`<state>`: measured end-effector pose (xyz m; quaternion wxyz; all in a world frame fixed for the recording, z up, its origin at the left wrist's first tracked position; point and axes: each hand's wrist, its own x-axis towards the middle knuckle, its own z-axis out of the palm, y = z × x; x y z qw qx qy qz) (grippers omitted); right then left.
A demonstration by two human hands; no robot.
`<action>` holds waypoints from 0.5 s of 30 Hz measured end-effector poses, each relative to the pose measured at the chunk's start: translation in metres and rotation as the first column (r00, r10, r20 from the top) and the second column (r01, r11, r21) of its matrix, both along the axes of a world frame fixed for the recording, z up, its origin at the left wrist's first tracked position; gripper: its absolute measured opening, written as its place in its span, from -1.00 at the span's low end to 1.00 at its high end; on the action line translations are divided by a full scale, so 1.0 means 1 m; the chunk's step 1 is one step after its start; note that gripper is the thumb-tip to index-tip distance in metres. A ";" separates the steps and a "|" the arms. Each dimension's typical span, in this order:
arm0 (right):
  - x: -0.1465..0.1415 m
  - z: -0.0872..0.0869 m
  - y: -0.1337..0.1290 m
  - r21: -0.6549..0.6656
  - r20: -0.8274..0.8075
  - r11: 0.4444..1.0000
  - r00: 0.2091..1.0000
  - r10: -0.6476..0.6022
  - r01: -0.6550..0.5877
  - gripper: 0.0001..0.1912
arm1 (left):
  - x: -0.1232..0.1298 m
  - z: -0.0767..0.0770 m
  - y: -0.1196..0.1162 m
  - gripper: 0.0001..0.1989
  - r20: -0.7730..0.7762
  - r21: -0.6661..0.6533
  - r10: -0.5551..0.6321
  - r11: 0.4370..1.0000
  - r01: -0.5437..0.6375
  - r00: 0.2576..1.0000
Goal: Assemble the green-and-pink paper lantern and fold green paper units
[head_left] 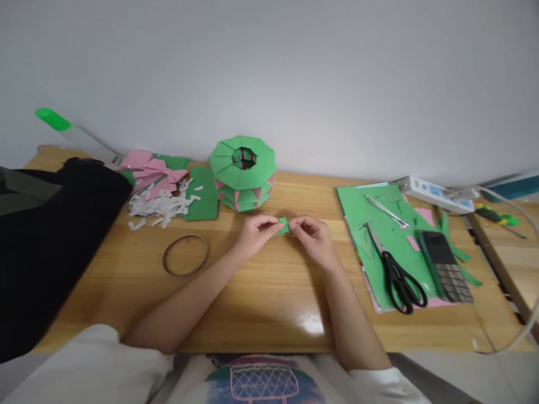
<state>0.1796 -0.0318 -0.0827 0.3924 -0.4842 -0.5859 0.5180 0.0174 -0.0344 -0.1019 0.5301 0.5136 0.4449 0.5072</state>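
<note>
Between my two hands is a small folded piece of green paper (283, 226), held just above the wooden table. My left hand (257, 231) pinches its left side between thumb and fingers. On the other side, my right hand (312, 235) has its fingertips closed at the paper's right edge. Beyond my left hand stands a green and pink paper lantern (263, 165), ringed with folded panels and with an opening in its top. Both hands are apart from the lantern. The exact folds of the small piece are too small to make out.
A roll of tape (163, 257) lies left, near white paper scraps (158, 206) and pink folded paper (154, 174). A black bag (54, 235) covers the far left. Right are green sheets (349, 205), scissors (393, 275), a pen (385, 210), a calculator (448, 266) and a power strip (435, 193).
</note>
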 end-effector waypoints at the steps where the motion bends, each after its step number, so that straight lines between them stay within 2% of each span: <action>1: 0.000 0.000 0.000 0.004 0.005 1.000 1.000 0.005 -0.005 -0.70 | 0.000 0.000 -0.001 -0.85 0.003 -0.006 -0.006 1.000 0.006 1.000; 5: 0.003 0.000 0.002 0.013 0.023 0.999 0.999 0.032 -0.032 -0.73 | 0.002 0.001 -0.004 -0.63 0.001 -0.013 -0.038 0.999 0.038 0.999; 10: 0.005 -0.001 0.003 0.018 0.027 0.997 0.997 0.071 -0.072 -0.72 | 0.003 0.001 -0.006 -0.78 -0.016 -0.014 -0.074 0.997 0.074 0.997; 15: 0.006 -0.001 0.003 0.048 0.037 0.995 0.996 0.082 -0.083 -0.71 | 0.003 0.002 -0.006 -0.79 -0.035 -0.046 -0.066 0.997 0.065 0.997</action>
